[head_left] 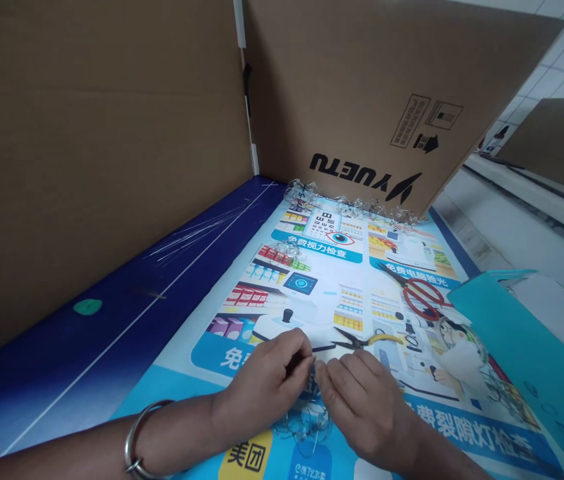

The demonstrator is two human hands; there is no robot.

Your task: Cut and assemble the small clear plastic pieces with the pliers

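Observation:
My left hand (275,370) and my right hand (362,400) meet low in the middle, fingertips almost touching. Both are closed in a pinch; whatever sits between the fingertips is too small to make out. Right below them lies a tangle of thin wire (305,421), partly hidden by my hands. Just beyond my right hand are pliers (357,341) with dark jaws and a yellow handle. Farther off to the right rest red-handled scissors (422,297). A silver bangle (135,443) circles my left wrist.
More wire tangles (377,208) line the foot of a cardboard panel (362,87); another cardboard wall (102,133) rises at left. Straight wires (197,233) lie on the blue strip. A small wire bunch (285,251) sits on the printed sheet (282,320). A teal folder (527,347) is at right.

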